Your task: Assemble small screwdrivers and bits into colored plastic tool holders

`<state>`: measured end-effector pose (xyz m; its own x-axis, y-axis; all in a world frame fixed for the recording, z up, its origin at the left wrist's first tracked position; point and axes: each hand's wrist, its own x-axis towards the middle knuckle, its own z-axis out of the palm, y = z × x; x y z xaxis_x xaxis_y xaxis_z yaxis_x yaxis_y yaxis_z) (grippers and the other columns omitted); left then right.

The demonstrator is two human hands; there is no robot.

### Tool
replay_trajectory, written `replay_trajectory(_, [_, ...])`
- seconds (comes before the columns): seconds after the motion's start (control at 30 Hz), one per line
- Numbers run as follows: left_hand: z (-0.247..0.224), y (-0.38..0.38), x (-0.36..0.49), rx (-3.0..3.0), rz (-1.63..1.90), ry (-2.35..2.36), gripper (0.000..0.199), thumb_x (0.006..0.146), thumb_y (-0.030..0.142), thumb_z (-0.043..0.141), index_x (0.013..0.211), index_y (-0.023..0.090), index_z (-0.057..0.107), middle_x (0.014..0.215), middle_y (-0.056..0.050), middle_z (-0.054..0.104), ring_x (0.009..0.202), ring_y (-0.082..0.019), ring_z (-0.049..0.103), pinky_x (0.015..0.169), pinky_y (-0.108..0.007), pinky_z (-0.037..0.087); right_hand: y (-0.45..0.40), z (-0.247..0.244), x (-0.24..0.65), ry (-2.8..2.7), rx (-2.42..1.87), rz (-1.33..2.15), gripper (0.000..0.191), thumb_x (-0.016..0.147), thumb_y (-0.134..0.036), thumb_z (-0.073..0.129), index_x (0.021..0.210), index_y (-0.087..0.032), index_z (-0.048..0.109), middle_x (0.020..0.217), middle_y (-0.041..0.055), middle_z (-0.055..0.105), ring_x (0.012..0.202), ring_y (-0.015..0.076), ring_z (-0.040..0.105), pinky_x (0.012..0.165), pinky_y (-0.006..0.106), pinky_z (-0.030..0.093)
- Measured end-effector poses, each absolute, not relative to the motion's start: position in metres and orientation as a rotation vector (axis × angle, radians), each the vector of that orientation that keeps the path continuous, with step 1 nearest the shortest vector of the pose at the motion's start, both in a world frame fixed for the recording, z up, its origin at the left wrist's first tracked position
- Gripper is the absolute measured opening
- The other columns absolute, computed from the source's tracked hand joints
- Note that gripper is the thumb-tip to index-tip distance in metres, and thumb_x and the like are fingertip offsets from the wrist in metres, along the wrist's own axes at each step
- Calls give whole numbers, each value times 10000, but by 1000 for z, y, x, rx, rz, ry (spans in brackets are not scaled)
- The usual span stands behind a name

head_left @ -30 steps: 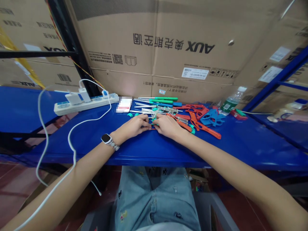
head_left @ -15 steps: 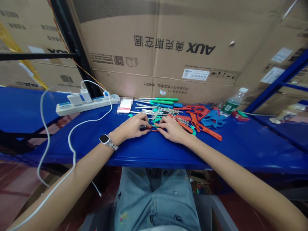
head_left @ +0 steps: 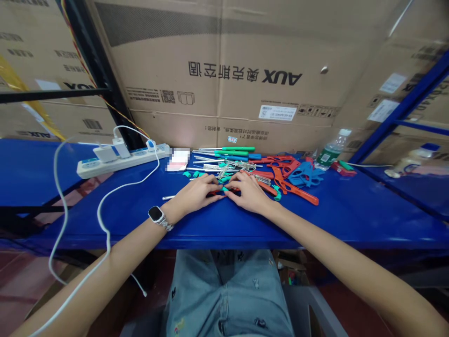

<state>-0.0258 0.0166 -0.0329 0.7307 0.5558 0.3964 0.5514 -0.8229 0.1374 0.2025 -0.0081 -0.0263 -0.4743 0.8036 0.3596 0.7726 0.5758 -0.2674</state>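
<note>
My left hand [head_left: 199, 193] and my right hand [head_left: 248, 192] meet over the front middle of the blue table, fingers bent in and fingertips nearly touching. Pinched between them is a small green plastic piece [head_left: 225, 189], set against an orange plastic part mostly hidden by the fingers. A thin metal rod [head_left: 168, 197] sticks out to the left from behind my left hand; whether it joins the orange part cannot be seen. Just beyond the fingers lies a pile of metal clip-like parts [head_left: 228, 167]. Orange gun-shaped plastic parts [head_left: 294, 188] lie right of my right hand.
Green-handled screwdrivers [head_left: 235, 153] lie at the back, right of a white power strip [head_left: 122, 161]. Blue plastic parts [head_left: 306, 175] and a green-labelled bottle [head_left: 331, 152] stand to the right. A large carton [head_left: 224, 42] walls the back. A white cable [head_left: 101, 206] crosses my left forearm.
My fingers have closed further around the green piece, hiding more of the orange part. The metal rod now shows left of my left hand. The whole view has shifted slightly.
</note>
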Motion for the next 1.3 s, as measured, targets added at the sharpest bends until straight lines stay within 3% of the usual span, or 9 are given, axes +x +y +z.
replay_trajectory(0.17, [-35,18,-35,2828,652,947,305,999,457,601,1071,204,756,1073,-89,668,999,-236,625,854,-371,538,-11,-23,199,-2425,-1290,25,281,982,-329,631,1231,-259,740,1095,83,666,1079,266,579,1025,493,375])
replay_trajectory(0.4, [-30,11,-51,3085,575,900,358,1069,377,450,1229,226,733,1086,-95,657,943,-230,604,857,-390,515,-11,-22,197,-2430,-1305,23,260,986,-327,616,1176,-258,780,1052,83,663,1040,254,575,989,473,368])
replay_trajectory(0.63, [-28,11,-50,3133,520,899,400,1078,299,374,1167,189,748,1097,-110,666,928,-233,607,869,-401,506,-13,-22,193,-2410,-1369,5,247,975,-328,621,1145,-254,785,1068,87,663,1035,260,570,938,453,367])
replay_trajectory(0.73, [-28,10,-51,3199,475,903,383,1067,287,397,1264,207,716,1118,-109,671,949,-244,599,872,-405,492,-16,-23,191,-2391,-1407,-26,242,980,-344,611,1119,-259,791,1041,84,660,1036,267,564,931,453,365])
replay_trajectory(0.87, [-25,6,-49,3234,451,981,350,1041,292,442,1233,235,729,1135,-91,688,976,-252,593,852,-394,471,-17,-25,191,-2367,-1420,-35,257,986,-376,605,1121,-263,792,1021,83,651,1042,270,557,939,453,365])
replay_trajectory(1.13, [-16,0,-22,3120,626,1048,381,881,200,534,1223,176,699,1254,-117,657,1121,-302,587,919,-453,489,-16,-29,194,-2339,-1405,-54,246,983,-397,631,1115,-271,797,983,81,641,1011,263,554,904,429,371])
replay_trajectory(1.3, [-23,-4,-13,3110,554,992,407,951,302,544,1319,160,647,1214,-137,674,1089,-305,601,936,-470,494,-15,-31,198,-2329,-1389,22,245,979,-399,641,1079,-233,791,1007,84,649,999,250,571,912,422,401])
